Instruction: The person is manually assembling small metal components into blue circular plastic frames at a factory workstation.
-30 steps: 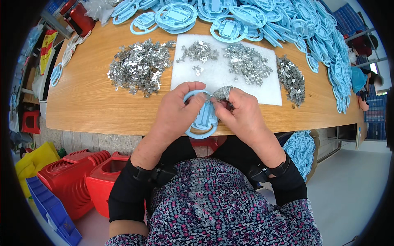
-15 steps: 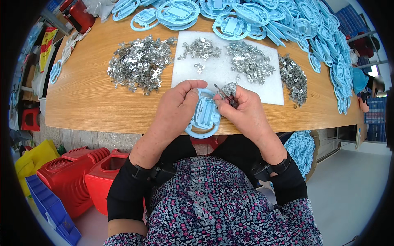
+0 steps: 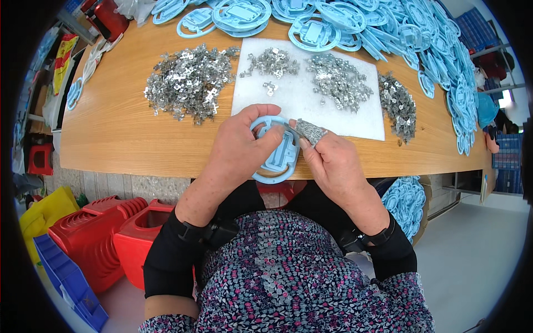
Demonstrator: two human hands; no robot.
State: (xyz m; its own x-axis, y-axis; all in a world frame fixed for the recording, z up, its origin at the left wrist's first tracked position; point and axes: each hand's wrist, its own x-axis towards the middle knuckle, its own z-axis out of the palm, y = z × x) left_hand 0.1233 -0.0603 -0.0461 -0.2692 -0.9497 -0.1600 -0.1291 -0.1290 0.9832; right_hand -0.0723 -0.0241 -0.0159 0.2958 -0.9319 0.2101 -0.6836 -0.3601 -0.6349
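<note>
My left hand (image 3: 240, 141) grips a light blue plastic ring-shaped part (image 3: 272, 178) with a raised middle panel, at the table's front edge. The left thumb presses on its upper face. My right hand (image 3: 337, 161) is closed around a thin metal tool (image 3: 292, 130), whose tip reaches the part's upper right beside my left thumb. Grey patterned wrapping (image 3: 311, 131) covers the area at my right index finger. Whether a small clip lies under the tip is hidden by the fingers. Beyond my hands, small silvery metal clips (image 3: 340, 83) lie on a white foam sheet (image 3: 252, 102).
A large heap of metal clips (image 3: 189, 83) sits left of the sheet, a smaller heap (image 3: 397, 105) right of it. Blue plastic parts (image 3: 411, 39) pile along the far and right table. Red stools (image 3: 97, 238) and a blue bin (image 3: 69, 283) stand at lower left.
The tool's tip has come down onto the part's upper right, and the grey wrapping has turned. My left thumb has moved right over the part's face.
</note>
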